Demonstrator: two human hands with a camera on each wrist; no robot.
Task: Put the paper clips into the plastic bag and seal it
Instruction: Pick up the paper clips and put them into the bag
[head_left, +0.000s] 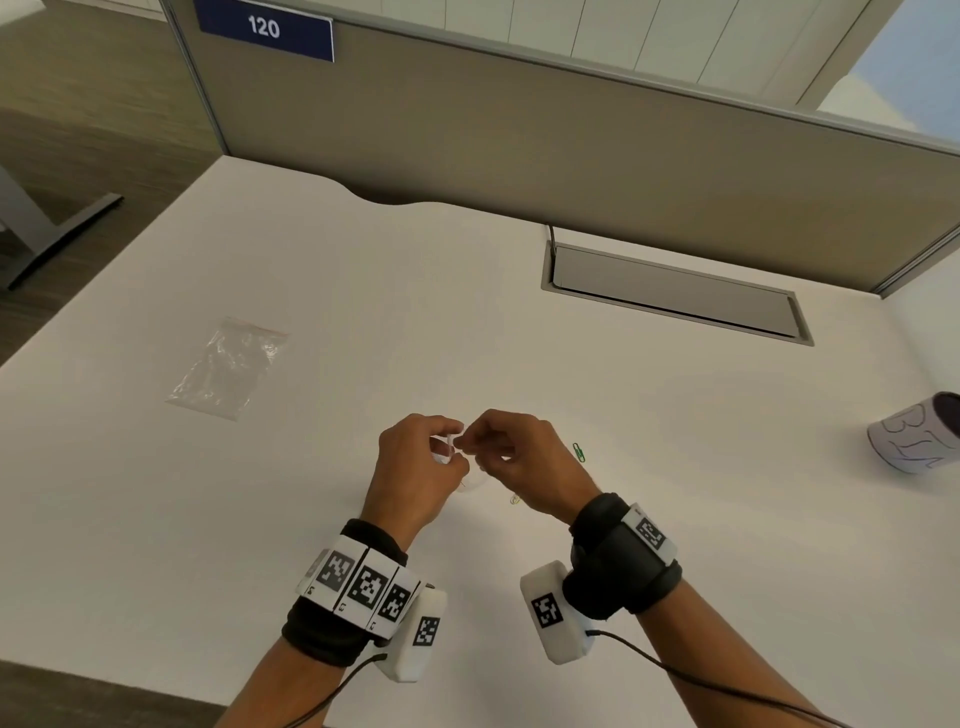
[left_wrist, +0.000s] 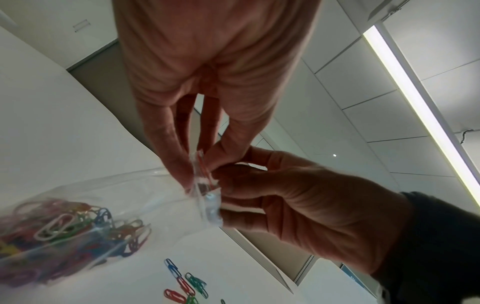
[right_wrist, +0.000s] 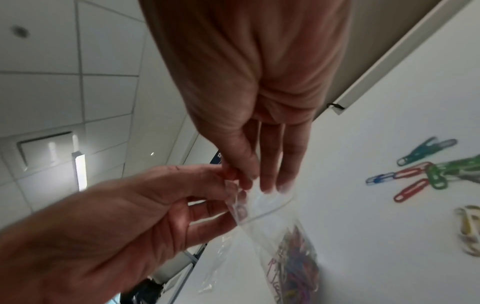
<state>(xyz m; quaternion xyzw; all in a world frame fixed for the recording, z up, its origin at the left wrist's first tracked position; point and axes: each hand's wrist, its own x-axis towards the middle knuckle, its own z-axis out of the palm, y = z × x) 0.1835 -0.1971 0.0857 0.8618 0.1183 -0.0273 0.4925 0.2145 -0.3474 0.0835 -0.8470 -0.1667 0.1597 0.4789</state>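
Observation:
A small clear plastic bag (left_wrist: 155, 201) holds a heap of coloured paper clips (left_wrist: 64, 226) at its bottom. My left hand (left_wrist: 197, 164) and right hand (left_wrist: 221, 185) both pinch its red-lined top strip (left_wrist: 202, 167), fingertips nearly touching. In the head view the two hands, left (head_left: 441, 452) and right (head_left: 475, 447), meet low over the middle of the table and hide most of the bag. Several loose clips (right_wrist: 415, 174) lie on the table to the right of the bag; a green one (head_left: 578, 452) shows beside my right hand.
A second, empty clear bag (head_left: 228, 369) lies flat at the left of the white table (head_left: 363, 312). A paper-wrapped cup (head_left: 919, 436) stands at the right edge. A grey cable hatch (head_left: 675, 296) sits at the back right, before a partition wall.

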